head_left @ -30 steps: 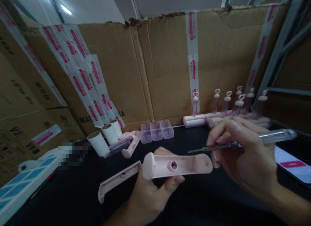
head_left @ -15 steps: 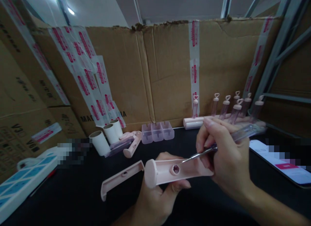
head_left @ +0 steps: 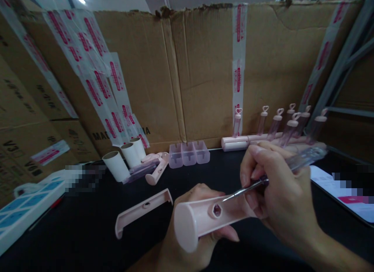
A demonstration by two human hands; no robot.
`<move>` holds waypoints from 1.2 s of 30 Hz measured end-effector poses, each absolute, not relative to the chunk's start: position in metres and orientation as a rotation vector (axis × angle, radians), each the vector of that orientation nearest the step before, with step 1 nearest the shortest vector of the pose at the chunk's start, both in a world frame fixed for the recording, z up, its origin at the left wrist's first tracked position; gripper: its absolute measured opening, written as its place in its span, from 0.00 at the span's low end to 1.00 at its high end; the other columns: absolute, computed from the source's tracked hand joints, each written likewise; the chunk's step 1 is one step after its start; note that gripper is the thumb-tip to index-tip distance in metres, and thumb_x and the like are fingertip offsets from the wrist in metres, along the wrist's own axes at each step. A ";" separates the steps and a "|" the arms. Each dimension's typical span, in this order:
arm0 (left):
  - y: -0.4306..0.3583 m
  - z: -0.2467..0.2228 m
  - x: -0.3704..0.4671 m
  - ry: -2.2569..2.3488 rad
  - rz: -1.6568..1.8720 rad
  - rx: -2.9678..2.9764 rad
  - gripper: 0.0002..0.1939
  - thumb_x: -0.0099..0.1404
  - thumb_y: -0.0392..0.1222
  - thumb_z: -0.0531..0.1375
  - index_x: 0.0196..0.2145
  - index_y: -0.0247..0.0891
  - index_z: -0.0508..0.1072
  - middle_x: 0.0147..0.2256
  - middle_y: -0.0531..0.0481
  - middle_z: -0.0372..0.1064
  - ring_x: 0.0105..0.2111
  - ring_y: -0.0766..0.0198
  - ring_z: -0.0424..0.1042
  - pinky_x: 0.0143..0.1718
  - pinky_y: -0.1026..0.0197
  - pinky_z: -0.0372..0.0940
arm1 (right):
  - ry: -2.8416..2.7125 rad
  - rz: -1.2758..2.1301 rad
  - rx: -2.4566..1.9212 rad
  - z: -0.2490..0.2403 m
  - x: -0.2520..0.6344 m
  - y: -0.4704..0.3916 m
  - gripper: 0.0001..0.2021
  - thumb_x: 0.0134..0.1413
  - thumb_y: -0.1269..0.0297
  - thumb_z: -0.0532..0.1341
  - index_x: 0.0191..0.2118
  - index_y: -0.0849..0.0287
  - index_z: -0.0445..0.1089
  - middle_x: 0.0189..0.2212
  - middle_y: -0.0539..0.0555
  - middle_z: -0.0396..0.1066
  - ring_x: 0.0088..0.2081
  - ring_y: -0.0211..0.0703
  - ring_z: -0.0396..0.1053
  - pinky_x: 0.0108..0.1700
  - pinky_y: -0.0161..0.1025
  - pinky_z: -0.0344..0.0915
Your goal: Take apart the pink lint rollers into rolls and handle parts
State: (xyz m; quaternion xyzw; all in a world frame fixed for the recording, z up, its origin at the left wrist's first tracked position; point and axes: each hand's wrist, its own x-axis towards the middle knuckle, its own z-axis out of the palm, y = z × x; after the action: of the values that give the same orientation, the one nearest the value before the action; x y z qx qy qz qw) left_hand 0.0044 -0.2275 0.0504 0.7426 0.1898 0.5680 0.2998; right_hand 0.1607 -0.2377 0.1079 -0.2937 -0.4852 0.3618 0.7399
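My left hand (head_left: 194, 233) is wrapped from below and behind round a pink half-cylinder plastic shell (head_left: 201, 217), its hollow side turned up. A raised ring with a dark hole (head_left: 216, 210) sits in the middle of the shell. My right hand (head_left: 277, 186) is closed round a screwdriver (head_left: 248, 189) with a clear handle, held like a pen. The thin metal shaft slants down to the left, its tip by the ring; whether they touch I cannot tell. Left of my hands lies a similar pink half shell (head_left: 143, 209) with a hole in it.
White cardboard tubes (head_left: 115, 166), purple translucent pieces (head_left: 143, 171) and another pink shell (head_left: 157, 170) lie at the back left. A three-part clear purple box (head_left: 189, 153) stands behind my hands. Heart-topped tubes (head_left: 276, 122) rise at the back right, near a phone (head_left: 344, 194).
My view has tilted down slightly. The pink shell has come nearer and tipped, showing more of its round end. Both hands keep their hold, and the screwdriver tip stays near the ring.
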 end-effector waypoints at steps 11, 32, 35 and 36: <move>-0.230 0.046 0.007 0.549 1.549 1.940 0.18 0.63 0.60 0.65 0.40 0.42 0.77 0.30 0.52 0.76 0.28 0.64 0.73 0.30 0.59 0.62 | -1.013 0.803 -0.720 0.109 0.159 -0.240 0.19 0.62 0.62 0.61 0.20 0.58 0.62 0.16 0.46 0.65 0.07 0.30 0.58 0.05 0.25 0.50; -0.220 0.043 -0.001 0.509 1.458 2.254 0.11 0.69 0.51 0.61 0.41 0.42 0.75 0.28 0.50 0.76 0.25 0.63 0.73 0.27 0.61 0.64 | -0.995 1.158 -0.881 0.111 0.159 -0.231 0.18 0.50 0.61 0.61 0.14 0.59 0.62 0.05 0.44 0.54 0.05 0.30 0.48 0.06 0.24 0.45; -0.219 0.043 -0.001 0.495 1.442 2.275 0.09 0.67 0.47 0.64 0.41 0.42 0.74 0.28 0.52 0.76 0.24 0.64 0.73 0.28 0.61 0.65 | -0.999 1.178 -0.877 0.109 0.159 -0.231 0.18 0.51 0.61 0.60 0.14 0.59 0.62 0.05 0.45 0.54 0.04 0.30 0.48 0.06 0.24 0.45; -0.219 0.043 -0.001 0.496 1.444 2.269 0.09 0.66 0.47 0.65 0.41 0.42 0.74 0.27 0.52 0.76 0.23 0.65 0.72 0.28 0.61 0.65 | -1.001 1.178 -0.876 0.108 0.160 -0.231 0.18 0.51 0.61 0.60 0.14 0.59 0.62 0.05 0.45 0.55 0.04 0.30 0.49 0.05 0.24 0.44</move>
State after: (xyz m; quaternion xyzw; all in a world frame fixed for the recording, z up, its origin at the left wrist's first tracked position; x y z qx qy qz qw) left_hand -0.0012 -0.2193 0.0433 0.8126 0.1775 0.5170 0.2021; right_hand 0.1596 -0.2310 0.1085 -0.3827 -0.4373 0.5145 0.6305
